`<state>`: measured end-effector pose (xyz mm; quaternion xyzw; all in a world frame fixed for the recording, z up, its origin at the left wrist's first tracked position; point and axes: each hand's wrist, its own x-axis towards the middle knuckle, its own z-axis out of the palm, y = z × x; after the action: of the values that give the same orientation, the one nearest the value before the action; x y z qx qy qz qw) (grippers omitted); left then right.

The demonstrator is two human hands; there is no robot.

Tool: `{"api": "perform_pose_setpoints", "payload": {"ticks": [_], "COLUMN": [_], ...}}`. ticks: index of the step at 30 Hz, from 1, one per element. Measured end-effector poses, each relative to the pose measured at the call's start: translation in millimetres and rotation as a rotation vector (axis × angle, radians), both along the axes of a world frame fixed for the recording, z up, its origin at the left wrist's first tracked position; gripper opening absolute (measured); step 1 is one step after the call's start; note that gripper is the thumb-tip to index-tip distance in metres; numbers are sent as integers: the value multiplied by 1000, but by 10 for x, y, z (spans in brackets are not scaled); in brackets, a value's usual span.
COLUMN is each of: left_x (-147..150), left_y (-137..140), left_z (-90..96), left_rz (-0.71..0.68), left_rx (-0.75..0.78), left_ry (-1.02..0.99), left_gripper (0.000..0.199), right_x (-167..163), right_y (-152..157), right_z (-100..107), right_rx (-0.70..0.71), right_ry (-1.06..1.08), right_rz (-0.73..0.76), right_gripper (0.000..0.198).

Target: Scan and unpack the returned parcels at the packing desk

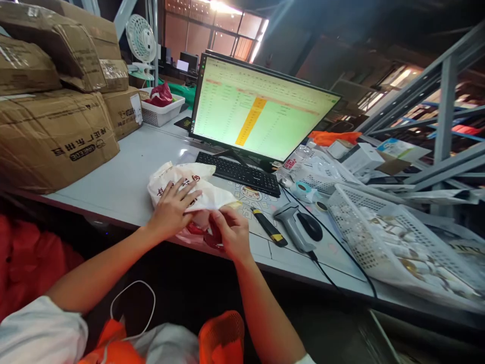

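While the white bag (207,195) is lying on the bench (125,167), its long axis running left to right, your left hand (173,206) is resting splayed across it, your right hand (234,233) is pinching its near-right edge, red wrapping (194,229) is showing between, and the keyboard (242,174) is sitting beyond.

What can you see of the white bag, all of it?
The bag is white and looks like thin plastic, with dark red printed characters and some yellowish edging. It lies crumpled on the desk, on the near side of the keyboard. The left hand rests spread on top; the right hand is at its near edge, its exact grip unclear. Reddish film shows there; whether it belongs to the bag is unclear.
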<state>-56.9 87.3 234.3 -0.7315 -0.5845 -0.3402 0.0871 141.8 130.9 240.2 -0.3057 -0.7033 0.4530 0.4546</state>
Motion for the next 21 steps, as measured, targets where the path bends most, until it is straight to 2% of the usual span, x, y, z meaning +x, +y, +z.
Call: {"api": "perform_pose_setpoints", "payload": {"ticks": [2, 5, 8, 10, 11, 13, 15, 17, 19, 21], "left_x": [14, -30, -36, -61, -97, -226, -391, -503, -492, -361], "left_y": [90, 172, 225, 269, 295, 348, 379, 368, 319, 263], "left_z": [30, 192, 430, 594, 673, 818, 929, 985, 977, 916], "left_rz": [-34, -9, 45, 57, 54, 39, 48, 32, -32, -83], "left_rx": [34, 87, 210, 313, 373, 514, 647, 685, 574, 398], "left_ry": [-129, -383, -651, -825, -909, -1061, -1172, -1235, -1268, -1264], "left_gripper": [41, 30, 33, 33, 32, 26, 20, 16, 14, 12], "right_x": [72, 142, 118, 74, 57, 50, 76, 103, 77, -40], "right_y": [-51, -48, 47, 153, 210, 300, 320, 252, 140, 61], "right_z": [90, 105, -10, -152, -233, -370, -394, -245, 42, 328], "right_rx": [168, 406, 571, 557, 513, 402, 338, 378, 515, 679], "right_ry": [-72, -241, -505, -704, -794, -884, -781, -538, -323, -273], "right_rz": [42, 59, -46, -121, -127, -48, 18, -74, -215, -238], "right_gripper": [25, 37, 73, 88, 82, 58, 39, 30, 29, 30]}}
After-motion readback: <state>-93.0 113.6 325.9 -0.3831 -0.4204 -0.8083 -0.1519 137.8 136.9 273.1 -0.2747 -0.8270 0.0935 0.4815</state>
